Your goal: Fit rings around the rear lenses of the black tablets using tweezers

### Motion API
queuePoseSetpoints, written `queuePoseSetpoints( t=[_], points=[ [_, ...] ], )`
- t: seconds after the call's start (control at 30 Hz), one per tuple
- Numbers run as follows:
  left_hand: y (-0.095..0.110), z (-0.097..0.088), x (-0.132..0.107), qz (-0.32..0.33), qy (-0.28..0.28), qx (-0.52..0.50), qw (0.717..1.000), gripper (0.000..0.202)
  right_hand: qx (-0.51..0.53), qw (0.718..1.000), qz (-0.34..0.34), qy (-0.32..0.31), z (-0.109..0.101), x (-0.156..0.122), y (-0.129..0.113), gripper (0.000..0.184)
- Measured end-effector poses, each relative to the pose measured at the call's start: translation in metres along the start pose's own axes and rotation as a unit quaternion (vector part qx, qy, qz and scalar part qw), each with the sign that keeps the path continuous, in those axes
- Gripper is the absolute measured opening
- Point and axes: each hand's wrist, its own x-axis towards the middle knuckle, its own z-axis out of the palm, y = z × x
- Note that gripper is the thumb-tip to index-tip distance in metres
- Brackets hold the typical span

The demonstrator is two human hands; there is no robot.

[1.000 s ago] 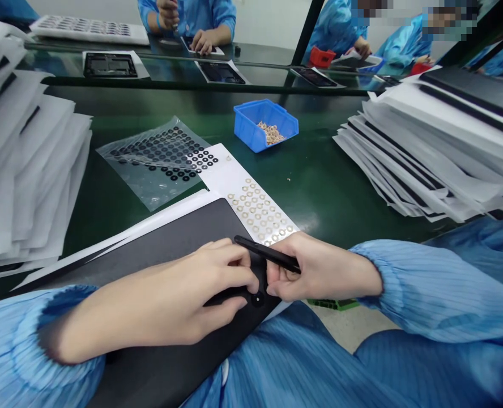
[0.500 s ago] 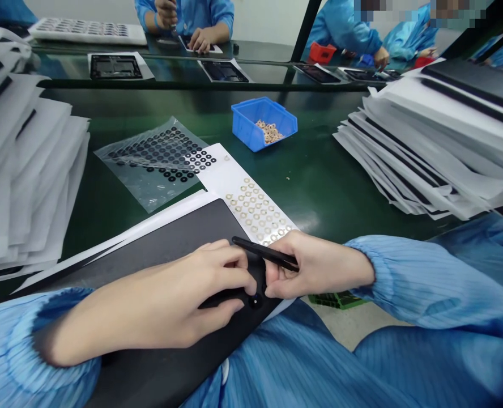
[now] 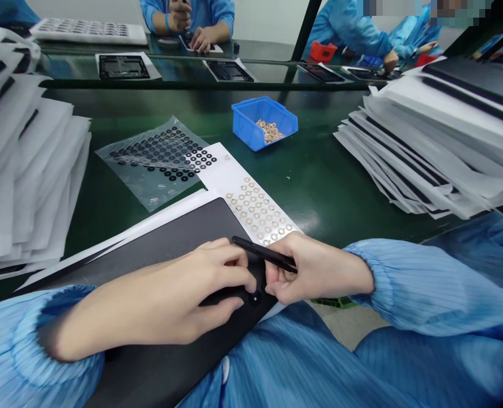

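Observation:
A dark flat panel point(image 3: 162, 249) lies slanted in front of me on white sheeting. My left hand point(image 3: 192, 294) rests over it, fingers apart and bent, the index fingertip touching beside a small round lens-like spot point(image 3: 255, 298) near the panel's right edge. At that same edge, my right hand point(image 3: 296, 266) is closed around a slim black pen-like tool point(image 3: 260, 249) that points up and left. Its thumb and fingertips press together by the panel; anything pinched there is hidden. Beyond the panel lies a white sheet with rows of pale ring stickers point(image 3: 255, 204).
A clear bag point(image 3: 149, 190) with black rings lies left of the sheet. Behind stands a blue bin point(image 3: 245, 127) of small rings. Tall stacks of wrapped panels flank me, left point(image 3: 30, 175) and right point(image 3: 430, 147). Co-workers sit across a belt carrying dark frames point(image 3: 124, 67).
My hands have barely moved and keep the same hold. The dark frames on the belt have shifted slightly to the right.

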Motion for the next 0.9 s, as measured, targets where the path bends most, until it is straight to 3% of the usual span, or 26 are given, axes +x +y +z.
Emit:
queuePoseSetpoints(
  t=[0.17,0.23,0.3,0.4,0.47,0.63,0.9],
  points=[
    [0.0,0.001,-0.001,0.0,0.003,0.004,1.0,0.019,0.063,0.997,-0.014,0.051,0.006,-0.004,0.008,0.009],
    [0.0,0.001,-0.002,-0.004,0.006,0.003,1.0,0.019,0.094,0.988,-0.04,0.116,0.009,-0.008,0.013,0.008],
    [0.0,0.001,-0.002,-0.003,0.009,-0.001,1.0,0.02,0.132,0.962,-0.107,0.214,0.015,-0.013,0.018,0.018],
    [0.002,0.0,-0.002,0.0,0.008,-0.007,1.0,0.02,0.168,0.901,-0.224,0.333,0.027,-0.024,0.028,0.044],
    [0.002,-0.001,-0.002,-0.003,0.004,-0.01,1.0,0.02,0.165,0.888,-0.261,0.341,0.034,-0.031,0.033,0.045],
    [0.002,-0.001,-0.001,-0.005,0.003,-0.018,1.0,0.02,0.121,0.895,-0.294,0.312,0.041,-0.034,0.038,0.01],
    [0.003,-0.002,0.0,-0.016,-0.018,-0.016,1.0,0.021,0.136,0.888,-0.326,0.295,0.043,-0.027,0.044,0.019]
  ],
)
